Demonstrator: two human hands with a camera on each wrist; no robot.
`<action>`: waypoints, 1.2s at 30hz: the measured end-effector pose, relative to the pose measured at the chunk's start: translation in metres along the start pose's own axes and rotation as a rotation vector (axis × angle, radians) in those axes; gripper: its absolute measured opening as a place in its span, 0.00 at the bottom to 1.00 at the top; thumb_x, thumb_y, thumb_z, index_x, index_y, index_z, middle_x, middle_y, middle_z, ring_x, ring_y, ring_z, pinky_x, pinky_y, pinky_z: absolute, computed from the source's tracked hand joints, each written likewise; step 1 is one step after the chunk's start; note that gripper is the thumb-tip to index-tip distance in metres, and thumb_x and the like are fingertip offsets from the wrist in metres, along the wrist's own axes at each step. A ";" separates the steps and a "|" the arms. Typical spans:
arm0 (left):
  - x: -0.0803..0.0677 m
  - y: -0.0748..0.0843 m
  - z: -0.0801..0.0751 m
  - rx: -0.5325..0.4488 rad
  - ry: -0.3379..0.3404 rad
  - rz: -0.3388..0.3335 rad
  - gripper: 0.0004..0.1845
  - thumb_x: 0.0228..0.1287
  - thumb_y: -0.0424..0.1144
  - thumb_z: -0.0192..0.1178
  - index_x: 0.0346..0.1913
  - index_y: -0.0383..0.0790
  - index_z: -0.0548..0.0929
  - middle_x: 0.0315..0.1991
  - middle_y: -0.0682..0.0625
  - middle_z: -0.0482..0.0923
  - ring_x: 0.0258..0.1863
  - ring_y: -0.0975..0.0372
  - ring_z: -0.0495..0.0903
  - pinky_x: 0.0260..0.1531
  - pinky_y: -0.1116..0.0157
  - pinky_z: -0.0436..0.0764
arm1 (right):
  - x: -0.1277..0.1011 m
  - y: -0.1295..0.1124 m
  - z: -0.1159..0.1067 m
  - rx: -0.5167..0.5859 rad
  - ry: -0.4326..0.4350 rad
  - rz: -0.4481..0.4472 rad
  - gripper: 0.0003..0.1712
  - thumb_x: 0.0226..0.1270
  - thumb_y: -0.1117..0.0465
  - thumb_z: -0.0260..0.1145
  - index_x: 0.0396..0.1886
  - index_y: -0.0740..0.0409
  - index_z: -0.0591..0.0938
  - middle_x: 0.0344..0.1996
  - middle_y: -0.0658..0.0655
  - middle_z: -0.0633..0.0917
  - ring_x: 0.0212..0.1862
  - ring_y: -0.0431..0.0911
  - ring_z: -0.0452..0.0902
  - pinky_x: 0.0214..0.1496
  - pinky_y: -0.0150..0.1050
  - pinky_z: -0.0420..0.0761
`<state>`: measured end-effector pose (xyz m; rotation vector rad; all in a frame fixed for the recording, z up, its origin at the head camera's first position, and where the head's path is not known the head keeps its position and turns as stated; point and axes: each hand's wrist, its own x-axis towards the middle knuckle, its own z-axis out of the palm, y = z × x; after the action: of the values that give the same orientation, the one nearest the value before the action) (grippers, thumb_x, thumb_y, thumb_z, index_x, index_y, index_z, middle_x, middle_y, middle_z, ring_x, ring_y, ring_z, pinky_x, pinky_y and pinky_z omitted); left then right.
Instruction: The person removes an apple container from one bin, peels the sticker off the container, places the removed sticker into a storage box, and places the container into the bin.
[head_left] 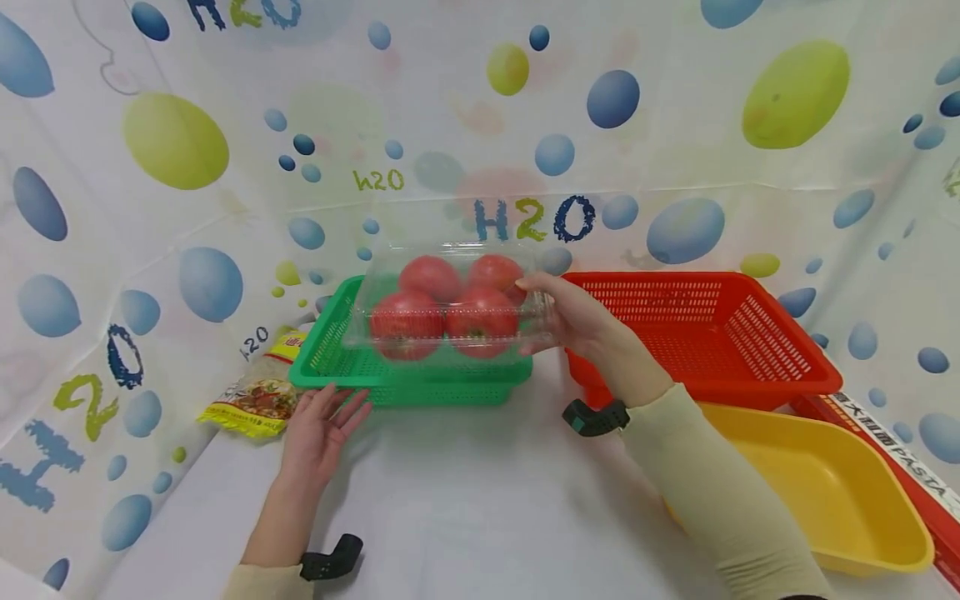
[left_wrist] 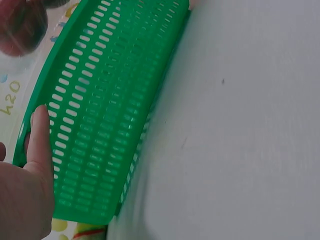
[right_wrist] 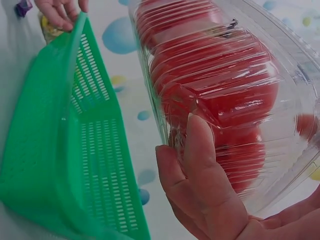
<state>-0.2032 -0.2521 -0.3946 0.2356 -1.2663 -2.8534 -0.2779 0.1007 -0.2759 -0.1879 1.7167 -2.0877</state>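
Observation:
My right hand (head_left: 573, 317) grips the right end of a clear plastic box (head_left: 442, 250) holding several red apples (head_left: 407, 323). The fingers curl at the ridged side of the box in the right wrist view, with apples (right_wrist: 215, 80) behind the plastic. In the head view the box overlaps the green basket (head_left: 420, 393). At that basket's front left corner is my left hand (head_left: 318, 433), palm up, its fingers fairly straight. One finger (left_wrist: 40, 135) lies against the basket's perforated wall (left_wrist: 107, 90) near the rim in the left wrist view.
A red basket (head_left: 697, 333) stands to the right of the green one. In front of it is a yellow tray (head_left: 817, 483), beside a red pasta box (head_left: 892, 450). A yellow-and-clear food packet (head_left: 258, 387) leans at the left. A patterned cloth (head_left: 450, 108) hangs behind.

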 end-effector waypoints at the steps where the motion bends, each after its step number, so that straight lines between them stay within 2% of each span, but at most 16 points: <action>1: 0.000 -0.001 0.002 -0.013 0.011 0.002 0.13 0.79 0.39 0.52 0.60 0.46 0.66 0.47 0.48 0.79 0.48 0.56 0.86 0.51 0.58 0.83 | 0.004 0.000 0.002 0.003 -0.006 -0.001 0.31 0.72 0.48 0.61 0.69 0.50 0.64 0.64 0.60 0.71 0.61 0.61 0.72 0.36 0.45 0.88; 6: 0.003 -0.004 0.007 -0.052 0.077 0.013 0.12 0.79 0.38 0.52 0.59 0.47 0.67 0.47 0.47 0.79 0.45 0.56 0.87 0.50 0.59 0.83 | 0.023 0.000 0.009 -0.002 -0.031 -0.013 0.32 0.71 0.49 0.61 0.69 0.52 0.63 0.65 0.61 0.69 0.61 0.61 0.70 0.35 0.44 0.88; 9: 0.005 -0.006 0.009 -0.055 0.108 0.008 0.12 0.79 0.38 0.51 0.59 0.47 0.66 0.48 0.47 0.78 0.44 0.56 0.87 0.50 0.59 0.84 | 0.032 0.002 0.010 0.009 -0.018 -0.004 0.33 0.71 0.49 0.61 0.70 0.52 0.62 0.64 0.62 0.69 0.62 0.61 0.70 0.35 0.46 0.88; 16: 0.009 -0.009 0.012 -0.055 0.144 0.019 0.11 0.80 0.39 0.48 0.59 0.47 0.64 0.46 0.46 0.78 0.42 0.56 0.88 0.49 0.59 0.83 | 0.055 0.011 0.013 0.032 0.011 0.033 0.35 0.71 0.48 0.61 0.71 0.52 0.60 0.65 0.64 0.70 0.62 0.63 0.70 0.36 0.46 0.88; 21: 0.009 -0.007 0.011 -0.058 0.171 0.013 0.12 0.81 0.39 0.47 0.62 0.48 0.64 0.50 0.44 0.76 0.43 0.55 0.88 0.49 0.59 0.83 | 0.075 0.017 0.019 0.021 0.005 0.045 0.36 0.70 0.47 0.62 0.72 0.51 0.60 0.65 0.64 0.70 0.61 0.62 0.71 0.37 0.46 0.88; 27: 0.008 -0.006 0.013 -0.029 0.175 0.002 0.11 0.81 0.40 0.47 0.60 0.49 0.64 0.53 0.45 0.75 0.44 0.55 0.87 0.49 0.60 0.83 | 0.091 0.019 0.017 -0.032 0.039 0.072 0.34 0.69 0.46 0.63 0.69 0.51 0.63 0.62 0.66 0.74 0.53 0.59 0.78 0.36 0.47 0.88; 30: 0.008 -0.007 0.013 -0.015 0.173 0.007 0.13 0.81 0.40 0.47 0.62 0.49 0.63 0.53 0.45 0.75 0.44 0.56 0.87 0.49 0.60 0.83 | 0.100 0.020 0.014 -0.041 0.035 0.094 0.34 0.69 0.46 0.63 0.69 0.51 0.64 0.60 0.66 0.75 0.50 0.58 0.80 0.45 0.53 0.86; 33: 0.008 -0.007 0.013 -0.009 0.179 0.007 0.14 0.81 0.40 0.47 0.63 0.48 0.62 0.51 0.46 0.75 0.42 0.56 0.88 0.49 0.61 0.84 | 0.108 0.021 0.010 -0.049 0.018 0.122 0.34 0.68 0.47 0.63 0.68 0.51 0.63 0.60 0.66 0.74 0.50 0.59 0.79 0.49 0.56 0.84; 36: 0.007 -0.004 0.011 -0.015 0.186 -0.005 0.15 0.81 0.40 0.47 0.64 0.49 0.62 0.51 0.46 0.75 0.41 0.57 0.88 0.48 0.62 0.84 | 0.117 0.023 0.007 -0.044 0.013 0.148 0.35 0.67 0.48 0.63 0.68 0.51 0.62 0.61 0.66 0.73 0.52 0.60 0.76 0.47 0.55 0.85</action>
<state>-0.2113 -0.2414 -0.3909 0.4912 -1.2104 -2.7659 -0.3749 0.0436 -0.3157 -0.0588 1.7295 -1.9500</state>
